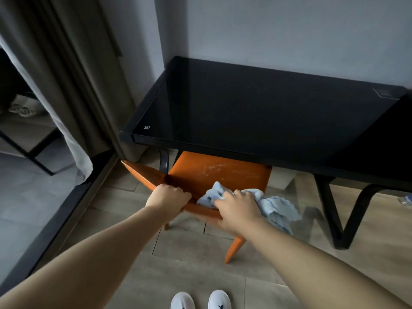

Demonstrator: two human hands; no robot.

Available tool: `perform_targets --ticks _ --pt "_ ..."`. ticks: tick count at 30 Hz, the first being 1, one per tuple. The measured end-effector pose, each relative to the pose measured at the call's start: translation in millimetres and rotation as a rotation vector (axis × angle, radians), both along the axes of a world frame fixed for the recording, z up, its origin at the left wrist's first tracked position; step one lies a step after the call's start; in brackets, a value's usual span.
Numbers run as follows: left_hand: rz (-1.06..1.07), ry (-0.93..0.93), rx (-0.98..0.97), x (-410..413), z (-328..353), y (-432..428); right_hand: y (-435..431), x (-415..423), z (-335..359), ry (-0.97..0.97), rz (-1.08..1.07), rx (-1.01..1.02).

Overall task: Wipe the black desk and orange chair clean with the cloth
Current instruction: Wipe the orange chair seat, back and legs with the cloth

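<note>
An orange chair (223,172) stands partly tucked under the black glass-topped desk (256,112), with whitish smears on its seat. My left hand (168,197) grips the top edge of the chair's backrest. My right hand (237,208) is closed on a crumpled light blue cloth (276,207) and rests over the backrest's top edge. Part of the cloth lies on the seat side and part hangs down to the right of my hand.
Grey-brown curtains (73,85) hang at the left beside a glass sliding door with a dark floor track (66,210). The desk's black legs (343,224) stand at the right on the tiled floor. My white slippers (200,301) show at the bottom. A wall runs behind the desk.
</note>
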State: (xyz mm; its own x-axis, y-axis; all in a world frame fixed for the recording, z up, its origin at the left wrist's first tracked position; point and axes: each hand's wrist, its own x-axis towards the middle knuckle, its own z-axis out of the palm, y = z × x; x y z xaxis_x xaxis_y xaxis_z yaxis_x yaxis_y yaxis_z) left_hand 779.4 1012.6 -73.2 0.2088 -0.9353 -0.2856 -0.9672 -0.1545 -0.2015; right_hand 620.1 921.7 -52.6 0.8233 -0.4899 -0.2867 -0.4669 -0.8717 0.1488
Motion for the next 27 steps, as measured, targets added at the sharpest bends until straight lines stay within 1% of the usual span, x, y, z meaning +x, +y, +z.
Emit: perform_targets --ticks 7,15,21,27 --pt "-0.062 -0.002 0.030 -16.6 0.4 9.4 3.0 -17.8 1.2 0.012 0.061 -0.002" --pt "-0.111 0.094 -0.032 -41.8 0.7 43.5 24.2 -48.9 -0.2 0.030 0.116 0.009" --pt "-0.079 0.133 -0.069 -76.7 -0.7 75.4 45.1 -82.8 0.8 0.054 0.176 0.022" --pt "0.000 0.141 -0.097 -118.3 -4.4 109.4 71.0 -122.8 -1.7 0.023 0.219 0.038"
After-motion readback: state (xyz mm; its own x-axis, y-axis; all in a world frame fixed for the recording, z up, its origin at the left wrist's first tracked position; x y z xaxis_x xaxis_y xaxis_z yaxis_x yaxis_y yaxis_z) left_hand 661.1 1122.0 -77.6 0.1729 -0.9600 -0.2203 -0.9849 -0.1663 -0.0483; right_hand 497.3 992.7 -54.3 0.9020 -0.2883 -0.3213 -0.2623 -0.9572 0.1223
